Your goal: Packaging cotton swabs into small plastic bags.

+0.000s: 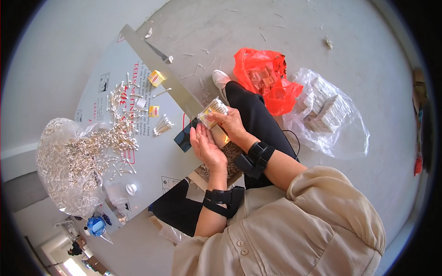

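Observation:
In my right hand (pixel 234 125) is a small clear-wrapped pack of cotton swabs (pixel 213 110) with a yellow label, pinched between thumb and fingers. My left hand (pixel 208 149) lies palm up just below it, fingers stretched out and their tips close to the pack; whether they touch it I cannot tell. Under both hands, at my lap, a cardboard box (pixel 199 179) holds many brownish thin pieces, partly hidden by my arms. On the table to the left, a small bunch of cotton swabs (pixel 163 125) lies near two small yellow-and-white boxes (pixel 156 78).
A large clear bag (pixel 50 152) spills loose swabs (pixel 115 133) across the table (pixel 149 158). A white cap (pixel 131 189) and a blue container (pixel 95 226) are nearby. On the floor stand a red bag (pixel 248 60) with packs and a clear bag (pixel 352 133) of white packs.

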Motion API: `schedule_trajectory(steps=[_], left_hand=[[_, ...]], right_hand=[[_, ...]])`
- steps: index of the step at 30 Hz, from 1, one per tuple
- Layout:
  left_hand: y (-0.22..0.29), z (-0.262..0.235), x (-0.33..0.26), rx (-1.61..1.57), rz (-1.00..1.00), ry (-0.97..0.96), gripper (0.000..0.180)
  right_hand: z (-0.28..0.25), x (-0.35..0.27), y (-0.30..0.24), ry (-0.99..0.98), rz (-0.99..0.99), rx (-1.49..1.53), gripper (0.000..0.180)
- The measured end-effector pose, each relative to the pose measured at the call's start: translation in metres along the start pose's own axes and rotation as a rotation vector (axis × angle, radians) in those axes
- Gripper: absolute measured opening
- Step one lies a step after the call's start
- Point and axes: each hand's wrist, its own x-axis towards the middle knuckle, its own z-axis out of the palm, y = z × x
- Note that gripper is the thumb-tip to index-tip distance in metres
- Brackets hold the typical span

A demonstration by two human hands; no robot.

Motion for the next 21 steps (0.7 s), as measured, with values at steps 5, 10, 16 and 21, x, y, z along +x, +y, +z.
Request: schedule_trajectory(steps=[5, 10, 16, 21], left_hand=[[0.011, -0.017, 0.019, 0.027, -0.055, -0.052, 0.061], [0.014, -0.008, 0.034, 0.006, -0.111, -0.023, 0.062], [0.019, -0.019, 0.039, -0.003, -0.146, -0.129, 0.064], [0.010, -0.030, 0.039, -0.027, -0.115, -0.125, 0.059]], right_hand=[[0.001, -0.001, -0.007, -0.026, 0.028, 0.006, 0.015], [0.005, -0.001, -0.006, -0.009, -0.010, 0.014, 0.015], [0.008, -0.004, -0.013, 0.028, 0.013, 0.026, 0.015], [0.005, -0.003, -0.013, 0.027, 0.043, 0.007, 0.017]])
